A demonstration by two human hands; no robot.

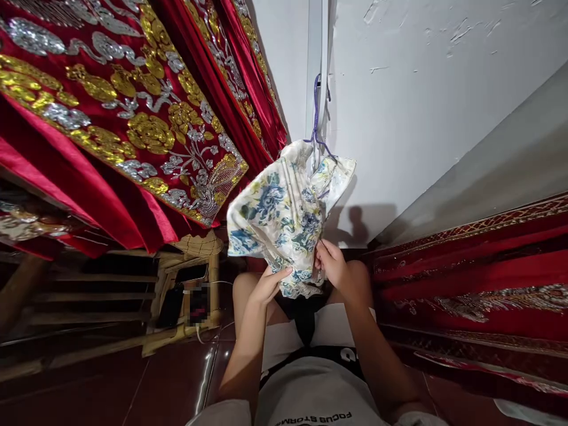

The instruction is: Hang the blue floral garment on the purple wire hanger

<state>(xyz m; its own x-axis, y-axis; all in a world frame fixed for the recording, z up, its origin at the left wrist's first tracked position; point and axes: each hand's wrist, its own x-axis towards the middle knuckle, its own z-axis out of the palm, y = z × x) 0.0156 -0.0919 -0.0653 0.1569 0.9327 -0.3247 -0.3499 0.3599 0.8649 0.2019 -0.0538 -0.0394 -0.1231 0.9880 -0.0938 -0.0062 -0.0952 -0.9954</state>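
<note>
A white blouse [284,207] with blue and yellow-green flowers hangs in front of me on a purple hanger [316,112]. Its scalloped lower edge reaches down over my lap. My left hand [268,284] grips the blouse near the bottom left, thumb on top of the cloth and the other fingers hidden beneath it. At the right edge of the cloth, my right hand [331,262] pinches the fabric with curled fingers. The hanger's hook catches on a pale vertical post [316,41] against the wall.
Red velvet drapes [151,118] with gold and silver sequins hang at the left. A bamboo bench [151,340] stands below them, with phones [171,306] and a white cable on it. More red embroidered cloth [479,284] lies along the right. A white wall [444,106] rises ahead.
</note>
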